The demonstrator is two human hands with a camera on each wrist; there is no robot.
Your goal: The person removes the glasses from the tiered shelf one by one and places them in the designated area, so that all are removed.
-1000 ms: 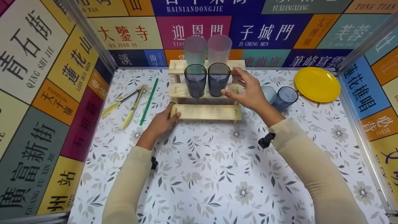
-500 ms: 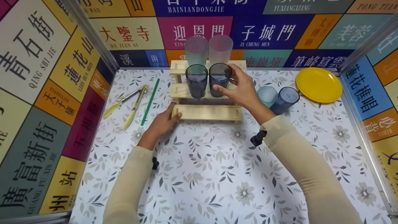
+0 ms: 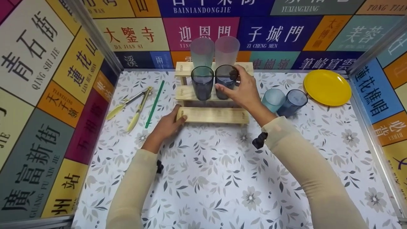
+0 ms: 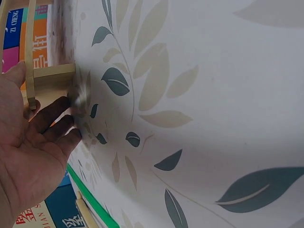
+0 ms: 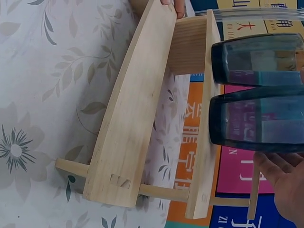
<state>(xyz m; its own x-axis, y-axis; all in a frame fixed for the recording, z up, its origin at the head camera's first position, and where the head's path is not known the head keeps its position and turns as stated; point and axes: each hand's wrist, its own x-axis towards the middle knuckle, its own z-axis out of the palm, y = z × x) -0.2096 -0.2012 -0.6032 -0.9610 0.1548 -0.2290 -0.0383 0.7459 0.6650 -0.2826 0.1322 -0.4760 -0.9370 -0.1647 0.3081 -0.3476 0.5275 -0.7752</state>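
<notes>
A three-step wooden rack stands on the table. My left hand grips the left end of its lowest step, thumb on top; in the left wrist view the hand's other fingers spread below the board. Two dark grey-blue drinking glasses stand upright side by side on the middle step. Around the right glass curve the thumb and fingers of my right hand; the left glass is untouched. Two frosted glasses, one greenish and one pinkish, stand on the top step.
Right of the rack are a light blue glass, a blue glass and a yellow plate. To its left lie yellow-tipped tongs and a green straw. Printed panels enclose the back and sides.
My right hand has moved left, from beside the right dark glass to around it. My left hand has stayed on the rack's lowest step.
</notes>
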